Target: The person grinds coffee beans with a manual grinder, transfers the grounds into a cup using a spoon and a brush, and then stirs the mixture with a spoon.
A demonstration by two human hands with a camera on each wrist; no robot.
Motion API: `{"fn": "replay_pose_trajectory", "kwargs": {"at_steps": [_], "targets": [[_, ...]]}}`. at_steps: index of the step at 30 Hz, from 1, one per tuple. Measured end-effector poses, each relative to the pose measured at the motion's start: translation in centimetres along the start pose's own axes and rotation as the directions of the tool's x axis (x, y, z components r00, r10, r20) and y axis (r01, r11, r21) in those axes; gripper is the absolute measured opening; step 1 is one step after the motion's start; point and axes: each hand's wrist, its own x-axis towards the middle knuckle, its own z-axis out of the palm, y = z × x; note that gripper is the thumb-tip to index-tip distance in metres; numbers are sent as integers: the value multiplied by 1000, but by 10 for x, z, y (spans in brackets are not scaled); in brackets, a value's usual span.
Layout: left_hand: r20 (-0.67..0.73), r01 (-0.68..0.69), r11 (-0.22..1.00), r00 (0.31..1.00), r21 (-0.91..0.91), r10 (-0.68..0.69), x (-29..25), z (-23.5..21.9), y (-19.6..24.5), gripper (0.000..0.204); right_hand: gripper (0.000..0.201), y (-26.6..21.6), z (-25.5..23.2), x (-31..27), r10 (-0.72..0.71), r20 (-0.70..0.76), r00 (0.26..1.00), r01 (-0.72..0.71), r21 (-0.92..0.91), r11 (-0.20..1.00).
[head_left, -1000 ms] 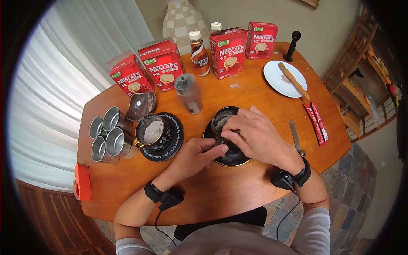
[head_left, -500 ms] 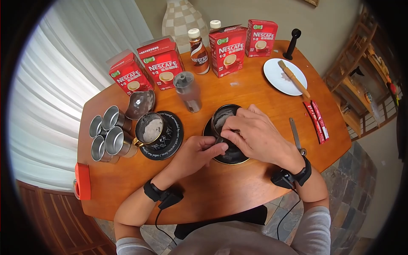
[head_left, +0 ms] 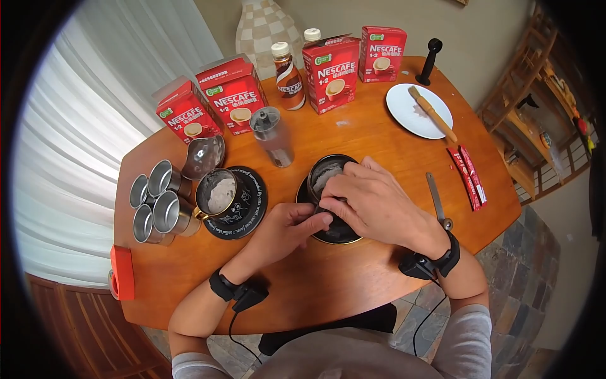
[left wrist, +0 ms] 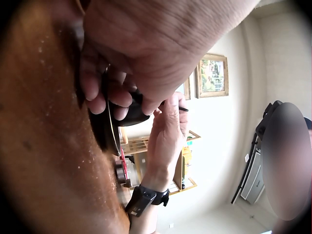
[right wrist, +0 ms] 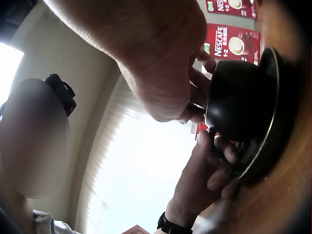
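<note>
A black cup [right wrist: 236,100] with greyish powder inside stands on a black, gold-rimmed saucer [right wrist: 274,117] near the table's front. My left hand [head_left: 291,228] pinches the cup's handle between thumb and fingers, low beside the saucer. Over the cup's near rim, my right hand [head_left: 372,203] has its fingers bent together. A thin dark stick [left wrist: 183,109] pokes out of the right hand in the left wrist view; the rest of it is hidden by the fingers. To the left, a second cup [head_left: 216,191] with a gold handle and pale powder sits on a round black mat [head_left: 255,202] with white lettering.
Several steel cups [head_left: 169,211] and a glass bowl [head_left: 204,156] stand left. Behind are a clear grinder [head_left: 271,136], a bottle [head_left: 289,79] and several red Nescafe boxes [head_left: 331,74]. On the right lie a brush [head_left: 433,114] on a white plate [head_left: 404,120], red sachets [head_left: 467,177] and a metal strip [head_left: 435,199].
Both hands stay at the black cup in nearly the same pose. The whole head view has shifted slightly, so the table's things sit a little further left.
</note>
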Motion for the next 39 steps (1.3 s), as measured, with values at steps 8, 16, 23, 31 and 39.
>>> {"fn": "replay_pose_trajectory", "kwargs": {"at_steps": [8,16,23,31,39], "targets": [[-10,-6,1000,1000,0,6,0,1,0,35,16,-1,0,0,7,13,1000,-7,-8,1000],[20,6,999,1000,40,-7,2,-3,-6,32,16,-1,0,1,15,32,999,-15,-12,1000],[25,14,999,1000,47,-16,2,-3,-5,32,16,0,0,0,16,32,999,-16,-8,1000],[30,19,999,999,40,-20,2,-3,-4,32,15,1,1,0,1,24,1000,-1,-9,1000],[34,20,999,999,41,-22,2,-4,-4,32,15,0,0,0,7,35,999,-7,-13,1000]]}}
